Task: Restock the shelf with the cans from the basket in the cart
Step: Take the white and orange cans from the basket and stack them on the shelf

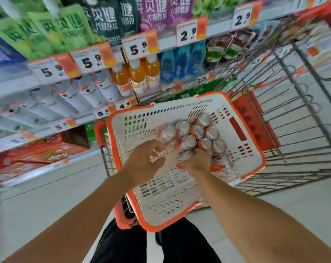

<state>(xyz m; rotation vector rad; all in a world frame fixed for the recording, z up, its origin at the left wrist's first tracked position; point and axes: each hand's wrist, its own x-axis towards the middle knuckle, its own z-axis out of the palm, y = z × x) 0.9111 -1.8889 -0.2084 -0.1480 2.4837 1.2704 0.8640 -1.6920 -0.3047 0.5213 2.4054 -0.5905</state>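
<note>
While both hands reach into the basket, the stock stands as follows.

Basket (242,176): white plastic with an orange rim, slotted walls, sitting on top of the cart at its near end, tilted in this view.

Cart (297,118): grey wire frame with red plastic trim, standing on the aisle floor just beside the shelf.

Cans (188,142): a cluster with silver tops and red-and-white sides, bunched in the far right part of the basket — most upright, a few near the right wall lying over; the exact count is blurred.

Left hand (142,162): inside the basket, just left of the cans, fingers loosely curled; it holds nothing that can be made out, and whether the fingertips touch the nearest can I cannot tell.

Right hand (197,160): down among the nearest cans, fingers curled over one of them and seemingly gripping it; the can itself is mostly hidden under the hand.

Shelf (52,128): several tiers to the left and ahead, each edge carrying price tags (140,47) in white and orange.

Orange bottles (137,76): three with white caps, upright on a middle tier.

Blue bottles (181,61): next to the orange ones on the right.

White bottles (85,92): rows further left on the same tier — labels blurred.

Pouches (111,18): green, dark and purple packs on the top tier.

Red boxes (45,152): lowest tier, near the floor.
</note>
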